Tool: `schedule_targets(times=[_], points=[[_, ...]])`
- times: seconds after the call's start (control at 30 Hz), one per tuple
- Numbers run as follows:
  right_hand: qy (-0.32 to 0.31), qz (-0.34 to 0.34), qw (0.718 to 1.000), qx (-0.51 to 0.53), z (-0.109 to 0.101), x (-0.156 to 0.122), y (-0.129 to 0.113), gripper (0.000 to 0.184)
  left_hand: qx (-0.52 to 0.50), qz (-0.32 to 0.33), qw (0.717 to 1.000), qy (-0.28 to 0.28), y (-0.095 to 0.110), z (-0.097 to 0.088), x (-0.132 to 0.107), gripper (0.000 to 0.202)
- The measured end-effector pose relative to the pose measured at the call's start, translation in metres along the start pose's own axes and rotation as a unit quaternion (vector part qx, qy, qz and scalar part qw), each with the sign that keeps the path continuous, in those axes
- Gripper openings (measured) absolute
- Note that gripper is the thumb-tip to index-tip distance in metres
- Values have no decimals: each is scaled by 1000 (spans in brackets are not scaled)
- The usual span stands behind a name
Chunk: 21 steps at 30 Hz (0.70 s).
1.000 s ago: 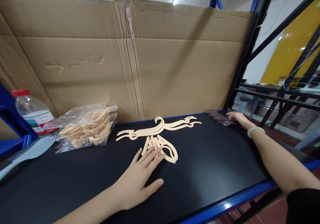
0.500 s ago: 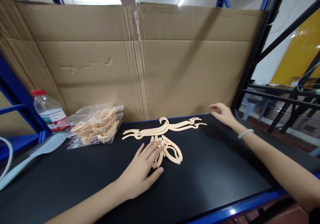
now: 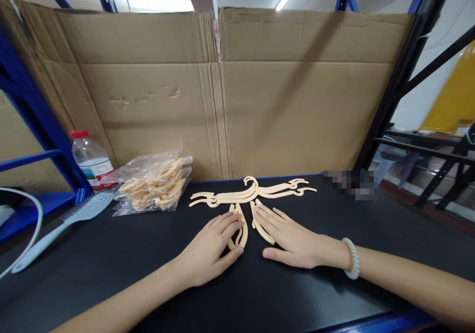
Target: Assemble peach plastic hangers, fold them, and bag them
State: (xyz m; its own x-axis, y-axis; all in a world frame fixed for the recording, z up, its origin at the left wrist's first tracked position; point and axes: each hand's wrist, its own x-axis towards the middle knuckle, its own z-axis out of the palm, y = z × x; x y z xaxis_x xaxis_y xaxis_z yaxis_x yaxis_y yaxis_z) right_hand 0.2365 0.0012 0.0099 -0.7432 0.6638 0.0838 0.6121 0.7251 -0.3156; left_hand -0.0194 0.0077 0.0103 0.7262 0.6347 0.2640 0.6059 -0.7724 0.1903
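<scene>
Two cream plastic folding hangers lie folded side by side on the black tabletop. My left hand [image 3: 211, 249] rests over the left folded hanger [image 3: 243, 231], fingers laid across it and thumb by its near end. My right hand [image 3: 293, 236] lies flat over the right folded hanger [image 3: 261, 230], its fingers stretched out and thumb spread; the palm hides part of that hanger. Just beyond my fingertips, a few unfolded hangers [image 3: 237, 194] lie stacked closely together, hooks at the middle and arms spread to both sides.
Clear plastic bags of cream hanger parts [image 3: 156, 187] sit at the left. Near them are a bottle with a red cap [image 3: 92, 162] and a pale blue hairbrush [image 3: 81, 214]. A cardboard wall [image 3: 297, 90] closes off the back, and blue and black frame posts stand at the sides.
My right hand has come from the far right edge of the table to the right folded hanger. My left hand stays over the left one, its thumb nearer the hanger. The view has shifted slightly.
</scene>
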Motion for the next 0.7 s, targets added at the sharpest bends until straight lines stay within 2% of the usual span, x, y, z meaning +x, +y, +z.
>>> schedule_targets(times=[0.1,0.17,0.27,0.33,0.43,0.5,0.7], points=[[21,-16,1000,0,0,4,6,78,-9,1,1000,12,-2,-1,0,47],[93,-22,995,-13,-3,7,19,70,-13,-6,999,29,-7,-4,1,46],[245,13,968,-55,-11,8,57,47,-16,-26,997,74,-20,-8,3,38],[291,40,951,-93,-16,5,86,34,-26,-50,991,120,-32,-9,3,34],[263,54,955,-130,-17,1,119,27,-62,-102,976,184,-47,-8,3,30],[241,53,960,-133,-14,1,129,23,-101,-135,963,210,-50,-7,4,28],[241,50,964,-96,-11,8,119,15,-267,-199,909,252,-30,-13,6,24]])
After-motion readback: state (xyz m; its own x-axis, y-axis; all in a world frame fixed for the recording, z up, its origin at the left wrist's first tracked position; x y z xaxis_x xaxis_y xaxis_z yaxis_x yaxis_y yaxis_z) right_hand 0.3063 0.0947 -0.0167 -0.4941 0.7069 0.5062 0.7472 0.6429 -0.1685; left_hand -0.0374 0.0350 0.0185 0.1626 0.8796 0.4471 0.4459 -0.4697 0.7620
